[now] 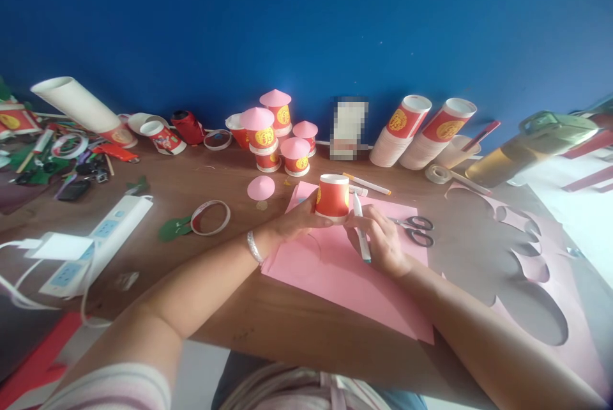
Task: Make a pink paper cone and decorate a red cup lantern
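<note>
Cup (334, 198) in left hand (302, 215), fingers curled round its lower side, over pink sheets (345, 276) on tabletop (230, 308). Right hand (382, 241): fingers gripping white pen (362, 231), just beside cup. Scissors (416, 230) close by, across sheets' right edge; marker (371, 185) behind. Roofed cups (295, 158) beyond, leftward; loose cone (261, 188) nearer; power strip (100, 244) far left; cut scraps (577, 308) right
</note>
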Tool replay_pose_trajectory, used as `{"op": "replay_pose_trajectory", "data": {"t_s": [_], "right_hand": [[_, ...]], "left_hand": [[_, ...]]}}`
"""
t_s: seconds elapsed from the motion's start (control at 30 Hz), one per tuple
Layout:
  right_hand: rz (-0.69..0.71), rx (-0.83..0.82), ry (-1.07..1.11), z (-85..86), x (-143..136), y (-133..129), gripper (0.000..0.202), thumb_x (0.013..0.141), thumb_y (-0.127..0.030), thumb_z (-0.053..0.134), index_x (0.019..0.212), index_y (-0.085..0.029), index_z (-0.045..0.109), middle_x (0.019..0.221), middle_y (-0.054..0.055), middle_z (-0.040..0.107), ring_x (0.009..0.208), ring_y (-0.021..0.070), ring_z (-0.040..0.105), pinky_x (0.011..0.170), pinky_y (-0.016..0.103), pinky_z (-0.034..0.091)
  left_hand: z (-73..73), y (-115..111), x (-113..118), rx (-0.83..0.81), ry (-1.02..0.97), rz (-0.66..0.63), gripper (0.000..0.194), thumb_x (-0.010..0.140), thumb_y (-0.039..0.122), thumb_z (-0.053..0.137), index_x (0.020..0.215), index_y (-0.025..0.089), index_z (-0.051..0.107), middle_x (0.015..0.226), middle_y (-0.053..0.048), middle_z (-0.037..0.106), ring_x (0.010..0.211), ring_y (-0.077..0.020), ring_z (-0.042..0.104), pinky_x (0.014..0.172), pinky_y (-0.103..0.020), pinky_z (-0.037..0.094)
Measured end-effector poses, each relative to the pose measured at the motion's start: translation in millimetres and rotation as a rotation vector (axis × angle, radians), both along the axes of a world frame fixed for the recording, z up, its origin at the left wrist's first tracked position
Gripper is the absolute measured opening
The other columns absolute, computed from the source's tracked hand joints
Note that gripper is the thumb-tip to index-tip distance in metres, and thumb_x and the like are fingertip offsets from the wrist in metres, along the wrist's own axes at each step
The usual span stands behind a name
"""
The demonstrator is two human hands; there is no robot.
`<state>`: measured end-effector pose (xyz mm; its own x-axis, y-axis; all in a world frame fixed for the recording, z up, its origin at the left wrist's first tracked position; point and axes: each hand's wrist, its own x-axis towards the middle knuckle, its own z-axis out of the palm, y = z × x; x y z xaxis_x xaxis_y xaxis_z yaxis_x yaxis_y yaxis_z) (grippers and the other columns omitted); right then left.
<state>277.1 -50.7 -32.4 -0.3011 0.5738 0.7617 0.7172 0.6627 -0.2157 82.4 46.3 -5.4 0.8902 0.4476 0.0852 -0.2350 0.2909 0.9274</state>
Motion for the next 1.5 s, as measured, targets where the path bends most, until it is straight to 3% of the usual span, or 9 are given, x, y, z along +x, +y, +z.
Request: {"op": "replay_pose_trajectory", "data": {"t_s": [0.2, 0.4, 0.67, 0.9, 1.03, 1.17, 1.37, 1.5], "right_hand": [[-0.022, -0.002, 0.005, -3.0, 0, 1, 0.036, 0.092, -0.001, 0.052, 0.121, -0.021, 0.059, 0.085, 0.004, 0.058, 0.075, 0.0182, 0.052, 0.065, 0.031, 0.046], [0.006, 0.032, -0.049, 8.7, 0, -1, 0.04, 0.094, -0.001, 0.048, 0.128, -0.021, 0.056, 0.084, 0.004, 0.056, 0.074, 0.0191, 0.051, 0.064, 0.031, 0.045], [0.016, 0.007, -0.016, 3.8, 1, 0, 0.039, 0.092, 0.0, 0.05, 0.125, -0.021, 0.058, 0.086, 0.005, 0.058, 0.074, 0.0196, 0.051, 0.064, 0.032, 0.044], [0.073, 0.041, 0.005, 16.8, -5, -5, 0.028, 0.091, -0.008, 0.063, 0.116, -0.018, 0.055, 0.087, 0.007, 0.061, 0.076, 0.0211, 0.057, 0.063, 0.033, 0.046], [0.109, 0.065, -0.032, 19.2, -9, -8, 0.03, 0.09, -0.005, 0.062, 0.115, -0.019, 0.056, 0.087, 0.006, 0.062, 0.075, 0.0204, 0.057, 0.064, 0.033, 0.047], [0.037, 0.063, 0.003, 12.6, -9, -8, 0.03, 0.09, -0.004, 0.059, 0.116, -0.02, 0.057, 0.089, 0.007, 0.064, 0.08, 0.0218, 0.061, 0.066, 0.034, 0.049], [0.058, 0.001, 0.052, 6.0, -3, -5, 0.023, 0.098, -0.021, 0.056, 0.122, -0.021, 0.056, 0.092, 0.007, 0.065, 0.078, 0.0213, 0.063, 0.065, 0.033, 0.051], [0.042, 0.014, 0.029, 7.7, -2, -5, 0.031, 0.105, -0.034, 0.047, 0.132, -0.021, 0.054, 0.094, 0.009, 0.065, 0.076, 0.0215, 0.062, 0.063, 0.033, 0.052]], "left_hand": [[-0.8, 1, 0, 0.035, 0.006, 0.017, 0.044, 0.081, 0.029, 0.081, 0.12, 0.021, 0.063, 0.11, -0.006, 0.064, 0.109, -0.0214, 0.059, 0.099, -0.037, 0.045], [-4.7, 1, -3, 0.074, 0.066, 0.098, 0.062, 0.078, 0.026, 0.084, 0.134, 0.023, 0.058, 0.127, -0.011, 0.063, 0.12, -0.0279, 0.058, 0.097, -0.038, 0.047], [6.3, -1, -3, 0.085, 0.028, 0.037, 0.05, 0.083, 0.031, 0.079, 0.128, 0.02, 0.062, 0.117, -0.009, 0.066, 0.118, -0.0263, 0.058, 0.102, -0.041, 0.044], [6.0, -4, 1, 0.051, 0.069, 0.171, 0.04, 0.08, 0.032, 0.082, 0.112, 0.016, 0.065, 0.107, -0.01, 0.067, 0.103, -0.0225, 0.061, 0.091, -0.034, 0.047], [3.8, -4, 1, -0.003, 0.052, 0.176, 0.036, 0.08, 0.03, 0.082, 0.108, 0.017, 0.064, 0.102, -0.007, 0.065, 0.096, -0.0191, 0.059, 0.085, -0.031, 0.047], [4.9, -5, 2, 0.009, 0.037, 0.155, 0.037, 0.081, 0.028, 0.081, 0.112, 0.017, 0.065, 0.105, -0.008, 0.066, 0.098, -0.0191, 0.059, 0.087, -0.032, 0.047], [4.0, -5, 3, 0.04, 0.039, 0.176, 0.037, 0.083, 0.03, 0.079, 0.115, 0.018, 0.065, 0.108, -0.008, 0.066, 0.1, -0.0193, 0.06, 0.088, -0.031, 0.046], [7.1, -5, 3, 0.065, 0.042, 0.159, 0.039, 0.085, 0.032, 0.078, 0.12, 0.018, 0.066, 0.115, -0.011, 0.068, 0.107, -0.0221, 0.062, 0.091, -0.033, 0.047]]}}
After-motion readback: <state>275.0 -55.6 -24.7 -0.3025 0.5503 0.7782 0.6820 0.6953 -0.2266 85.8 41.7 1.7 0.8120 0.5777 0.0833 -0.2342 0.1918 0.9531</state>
